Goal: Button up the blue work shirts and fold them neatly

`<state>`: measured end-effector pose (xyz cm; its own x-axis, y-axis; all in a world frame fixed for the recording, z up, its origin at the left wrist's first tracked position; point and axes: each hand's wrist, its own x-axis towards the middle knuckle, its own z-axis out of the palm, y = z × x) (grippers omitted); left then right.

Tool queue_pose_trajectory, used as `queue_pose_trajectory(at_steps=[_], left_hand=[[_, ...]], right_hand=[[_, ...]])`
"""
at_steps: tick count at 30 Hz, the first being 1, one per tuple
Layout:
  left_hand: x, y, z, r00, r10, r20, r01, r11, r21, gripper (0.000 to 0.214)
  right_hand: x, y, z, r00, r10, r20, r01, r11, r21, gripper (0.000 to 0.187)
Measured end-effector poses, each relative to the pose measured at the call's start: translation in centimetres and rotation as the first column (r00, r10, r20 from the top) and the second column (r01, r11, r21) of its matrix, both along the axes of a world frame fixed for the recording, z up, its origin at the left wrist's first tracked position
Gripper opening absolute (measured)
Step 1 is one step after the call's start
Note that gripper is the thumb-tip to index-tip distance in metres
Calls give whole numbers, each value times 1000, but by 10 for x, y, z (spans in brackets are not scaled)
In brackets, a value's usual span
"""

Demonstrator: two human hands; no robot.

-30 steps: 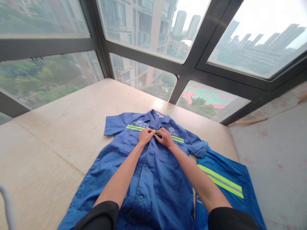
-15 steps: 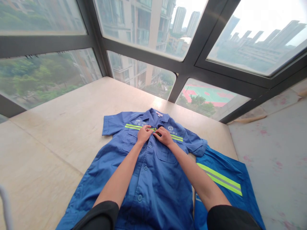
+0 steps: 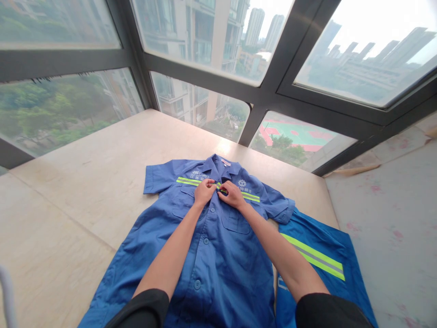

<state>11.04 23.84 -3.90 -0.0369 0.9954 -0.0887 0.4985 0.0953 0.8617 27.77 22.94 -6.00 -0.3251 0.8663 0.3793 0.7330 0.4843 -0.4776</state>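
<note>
A blue short-sleeved work shirt [image 3: 218, 269] with yellow-green reflective stripes lies front up on a beige stone ledge [image 3: 85, 182], collar toward the windows. My left hand [image 3: 204, 191] and my right hand [image 3: 232, 194] meet at the shirt's front placket just below the collar. Both are pinched on the placket edges at the chest stripe. The fingertips hide the spot between them. Buttons further down the placket are fastened.
A second blue garment [image 3: 321, 264] with a reflective stripe lies folded to the right of the shirt. Dark-framed windows [image 3: 259, 98] wrap the far side of the ledge. A white curved bar [image 3: 8, 291] shows at the lower left edge.
Both hands stay pinched at the upper placket with only small finger movement. The view has drifted slightly.
</note>
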Motion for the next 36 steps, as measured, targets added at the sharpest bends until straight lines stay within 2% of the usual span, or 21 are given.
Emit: queue_pose_trajectory(at_steps=[5, 8, 11, 14, 18, 22, 25, 27, 31, 34, 36], left_hand=[[6, -13, -2, 996, 22, -89, -12, 993, 120, 19], [6, -17, -4, 976, 6, -218, 51, 966, 255, 19], [6, -17, -4, 940, 8, -340, 113, 936, 333, 20], [8, -18, -4, 911, 14, -411, 142, 927, 347, 23], [12, -20, -4, 872, 6, -489, 182, 924, 337, 28], [14, -21, -5, 839, 33, -543, 181, 924, 336, 27], [15, -21, -5, 830, 56, -555, 177, 917, 358, 30], [16, -21, -6, 825, 34, -565, 225, 896, 383, 38], [17, -20, -8, 797, -134, -589, 390, 858, 333, 43], [16, -19, -10, 813, -188, -550, 410, 857, 313, 47], [16, -18, -12, 827, -192, -529, 409, 851, 329, 51]], right_hand=[[0, -1, -3, 998, -4, 58, 0, 997, 79, 10], [1, -1, -4, 998, -7, 64, 2, 996, 84, 17], [1, -2, -1, 999, -7, 53, 3, 997, 78, 20], [-1, -2, 1, 999, -24, 32, 21, 996, 91, 21], [0, 3, -4, 989, -132, -58, 136, 988, 68, 19], [4, 10, -14, 950, -247, -191, 250, 968, -6, 36], [6, 11, -16, 937, -263, -230, 267, 964, -13, 43], [7, 11, -13, 948, -260, -185, 265, 964, 7, 39], [7, 12, -3, 968, -249, 40, 250, 968, -24, 20], [11, 11, 6, 953, -252, 167, 265, 962, -59, 18], [16, 9, 11, 941, -247, 232, 262, 964, -35, 17]])
